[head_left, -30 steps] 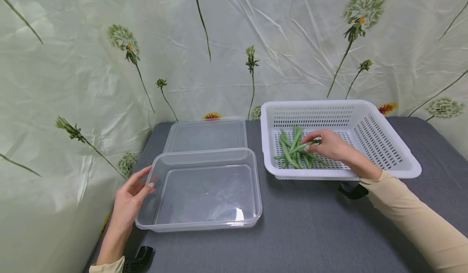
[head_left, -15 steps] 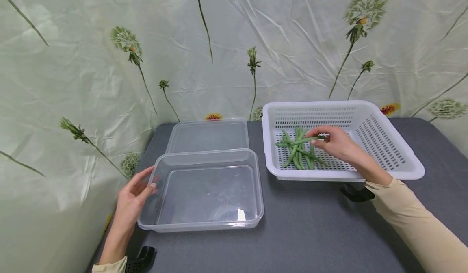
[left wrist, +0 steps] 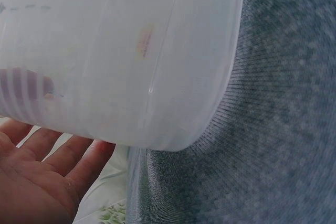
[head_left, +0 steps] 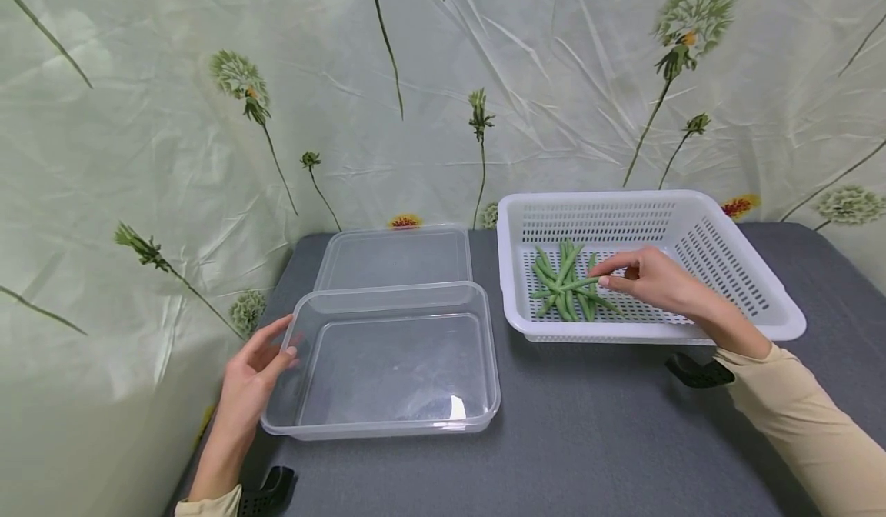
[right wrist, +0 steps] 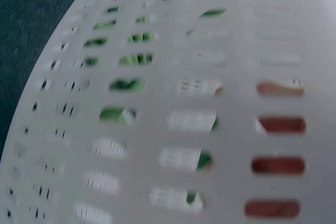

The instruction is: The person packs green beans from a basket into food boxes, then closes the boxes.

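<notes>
In the head view my right hand (head_left: 654,277) reaches into a white perforated basket (head_left: 515,322). Finger and thumb pinch the end of a green bean (head_left: 580,284), which lies across a small pile of green beans (head_left: 564,259) on the basket floor. From the right wrist, bits of beans (right wrist: 136,59) and fingers (right wrist: 278,165) show only through the slots in the basket wall. My left hand (head_left: 248,375) holds the left side of a clear plastic container (head_left: 394,363), thumb over the rim. The left wrist view has its fingers (left wrist: 90,163) against the container's outer wall.
Behind the container lies a clear flat lid (head_left: 394,257), its near edge hidden by the container's rim. A grey cloth (head_left: 567,432) covers the table. A flower-printed curtain (head_left: 415,155) hangs along the back and left.
My right hand has shifted a little right and lower, and the bean it pinches has come down across the pile. The left hand and container hold their place.
</notes>
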The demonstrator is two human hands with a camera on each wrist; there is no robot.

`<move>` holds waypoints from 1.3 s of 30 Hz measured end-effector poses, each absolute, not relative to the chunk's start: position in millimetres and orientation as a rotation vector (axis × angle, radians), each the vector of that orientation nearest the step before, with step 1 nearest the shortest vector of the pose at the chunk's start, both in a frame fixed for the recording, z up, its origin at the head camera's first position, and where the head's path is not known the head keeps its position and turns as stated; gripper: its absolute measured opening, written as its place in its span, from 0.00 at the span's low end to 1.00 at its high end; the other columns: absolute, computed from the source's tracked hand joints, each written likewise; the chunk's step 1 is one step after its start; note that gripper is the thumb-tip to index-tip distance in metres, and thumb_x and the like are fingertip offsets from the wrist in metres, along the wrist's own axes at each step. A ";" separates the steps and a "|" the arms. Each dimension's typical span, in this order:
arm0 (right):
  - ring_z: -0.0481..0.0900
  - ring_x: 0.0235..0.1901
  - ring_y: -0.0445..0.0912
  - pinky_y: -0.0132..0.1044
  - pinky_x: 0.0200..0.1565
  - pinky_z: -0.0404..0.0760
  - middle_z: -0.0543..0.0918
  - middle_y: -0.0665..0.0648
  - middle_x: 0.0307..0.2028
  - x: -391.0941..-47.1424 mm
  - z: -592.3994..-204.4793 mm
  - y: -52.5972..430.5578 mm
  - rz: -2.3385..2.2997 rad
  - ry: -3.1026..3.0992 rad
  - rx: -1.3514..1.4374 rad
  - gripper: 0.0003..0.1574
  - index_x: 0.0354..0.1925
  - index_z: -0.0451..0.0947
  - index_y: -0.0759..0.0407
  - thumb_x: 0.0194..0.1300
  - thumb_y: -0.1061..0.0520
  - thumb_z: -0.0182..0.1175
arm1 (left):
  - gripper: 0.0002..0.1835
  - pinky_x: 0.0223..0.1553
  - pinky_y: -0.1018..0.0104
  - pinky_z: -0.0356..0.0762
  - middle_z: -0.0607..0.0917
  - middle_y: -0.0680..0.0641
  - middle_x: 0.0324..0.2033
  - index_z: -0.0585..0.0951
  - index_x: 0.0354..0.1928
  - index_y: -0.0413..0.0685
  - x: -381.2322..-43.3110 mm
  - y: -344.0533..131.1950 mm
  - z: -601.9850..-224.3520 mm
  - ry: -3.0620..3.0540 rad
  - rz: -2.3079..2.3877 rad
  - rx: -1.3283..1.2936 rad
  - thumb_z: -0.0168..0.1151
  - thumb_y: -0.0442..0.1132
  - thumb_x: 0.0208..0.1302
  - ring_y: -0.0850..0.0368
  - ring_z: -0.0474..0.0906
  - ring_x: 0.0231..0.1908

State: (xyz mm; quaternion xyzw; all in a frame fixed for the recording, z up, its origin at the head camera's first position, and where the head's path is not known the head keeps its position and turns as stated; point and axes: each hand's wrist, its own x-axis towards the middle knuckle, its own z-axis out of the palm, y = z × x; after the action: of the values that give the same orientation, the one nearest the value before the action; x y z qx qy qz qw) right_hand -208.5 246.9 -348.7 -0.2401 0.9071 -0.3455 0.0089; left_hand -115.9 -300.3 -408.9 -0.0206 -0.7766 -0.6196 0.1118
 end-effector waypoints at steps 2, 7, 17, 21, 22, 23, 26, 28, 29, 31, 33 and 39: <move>0.64 0.19 0.38 0.33 0.22 0.65 0.81 0.52 0.33 -206.8 -348.1 248.0 -1.092 2.807 -0.798 0.09 0.44 0.85 0.61 0.67 0.65 0.62 | 0.24 0.44 0.73 0.79 0.74 0.52 0.61 0.69 0.67 0.36 -116.0 -300.2 -408.7 -2.283 -1.819 -0.060 0.57 0.30 0.71 0.67 0.80 0.51; 0.67 0.22 0.39 0.33 0.23 0.67 0.81 0.50 0.34 -204.3 -347.6 249.7 -1.125 2.764 -0.914 0.12 0.44 0.84 0.57 0.66 0.68 0.61 | 0.25 0.43 0.73 0.79 0.74 0.52 0.61 0.69 0.68 0.36 -115.7 -299.8 -408.1 -2.300 -1.798 -0.054 0.57 0.30 0.71 0.68 0.79 0.51; 0.74 0.29 0.43 0.33 0.31 0.73 0.85 0.53 0.41 -198.2 -347.5 250.7 -1.189 2.827 -0.810 0.10 0.45 0.86 0.56 0.66 0.63 0.64 | 0.25 0.43 0.73 0.79 0.73 0.50 0.61 0.69 0.68 0.37 -114.1 -299.3 -406.6 -2.322 -1.784 -0.031 0.57 0.31 0.71 0.68 0.79 0.51; 0.77 0.33 0.42 0.32 0.35 0.77 0.85 0.55 0.41 -197.0 -347.9 249.8 -1.194 2.815 -0.766 0.10 0.46 0.85 0.57 0.67 0.63 0.63 | 0.25 0.43 0.73 0.79 0.73 0.51 0.61 0.69 0.68 0.36 -114.9 -299.2 -406.9 -2.321 -1.773 -0.045 0.57 0.30 0.71 0.68 0.79 0.51; 0.78 0.34 0.42 0.32 0.36 0.77 0.84 0.55 0.41 -196.7 -348.0 249.7 -1.207 2.800 -0.761 0.09 0.46 0.84 0.58 0.68 0.63 0.62 | 0.25 0.43 0.74 0.79 0.73 0.52 0.61 0.69 0.68 0.36 -115.0 -299.1 -407.1 -2.324 -1.766 -0.048 0.57 0.30 0.71 0.68 0.79 0.51; 0.78 0.36 0.42 0.31 0.37 0.78 0.84 0.56 0.41 -196.6 -348.0 249.5 -1.223 2.788 -0.758 0.09 0.47 0.83 0.58 0.68 0.63 0.62 | 0.25 0.43 0.74 0.79 0.73 0.52 0.61 0.69 0.68 0.35 -115.1 -299.1 -407.3 -2.324 -1.764 -0.049 0.57 0.30 0.71 0.68 0.79 0.51; 0.79 0.42 0.42 0.31 0.41 0.79 0.82 0.58 0.43 -196.0 -347.8 248.4 -1.288 2.755 -0.742 0.09 0.48 0.80 0.60 0.69 0.63 0.60 | 0.24 0.43 0.74 0.79 0.73 0.51 0.61 0.69 0.68 0.35 -115.1 -298.9 -407.7 -2.327 -1.754 -0.051 0.56 0.30 0.71 0.68 0.80 0.51; 0.79 0.43 0.42 0.33 0.41 0.81 0.81 0.59 0.44 -195.3 -347.3 247.1 -1.332 2.744 -0.728 0.11 0.50 0.78 0.61 0.70 0.62 0.60 | 0.24 0.43 0.74 0.79 0.73 0.51 0.61 0.69 0.68 0.35 -115.0 -298.8 -407.8 -2.331 -1.746 -0.052 0.56 0.30 0.71 0.68 0.80 0.51; 0.79 0.43 0.43 0.34 0.40 0.81 0.81 0.60 0.44 -194.8 -346.7 246.1 -1.354 2.739 -0.719 0.11 0.51 0.77 0.62 0.70 0.62 0.60 | 0.24 0.43 0.74 0.79 0.73 0.51 0.61 0.69 0.68 0.36 -114.9 -298.8 -407.7 -2.332 -1.744 -0.052 0.56 0.30 0.71 0.68 0.80 0.51; 0.80 0.41 0.44 0.38 0.39 0.83 0.80 0.62 0.44 -193.2 -344.9 243.4 -1.410 2.713 -0.696 0.13 0.53 0.75 0.63 0.71 0.62 0.59 | 0.24 0.43 0.74 0.79 0.73 0.50 0.61 0.69 0.68 0.36 -114.8 -298.7 -407.6 -2.335 -1.740 -0.050 0.56 0.30 0.71 0.68 0.80 0.51; 0.81 0.40 0.46 0.41 0.38 0.84 0.80 0.64 0.44 -191.1 -342.3 239.3 -1.460 2.688 -0.671 0.16 0.55 0.73 0.64 0.71 0.61 0.59 | 0.24 0.43 0.74 0.79 0.73 0.50 0.61 0.69 0.68 0.36 -114.6 -298.6 -407.4 -2.338 -1.735 -0.046 0.56 0.30 0.71 0.68 0.80 0.50; 0.84 0.38 0.48 0.44 0.38 0.85 0.81 0.63 0.42 -181.9 -332.5 222.3 -1.577 2.662 -0.666 0.18 0.57 0.71 0.64 0.72 0.60 0.58 | 0.24 0.42 0.73 0.79 0.74 0.50 0.61 0.69 0.68 0.37 -115.0 -298.7 -407.9 -2.359 -1.706 -0.029 0.57 0.31 0.71 0.67 0.80 0.50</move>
State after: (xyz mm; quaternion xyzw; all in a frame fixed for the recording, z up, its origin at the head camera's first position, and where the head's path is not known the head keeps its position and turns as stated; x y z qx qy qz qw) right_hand -181.9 222.3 -332.5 -0.2102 0.8411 -0.4983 -0.0118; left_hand -115.0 -298.7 -407.9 -0.0097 -0.8049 -0.5821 0.1148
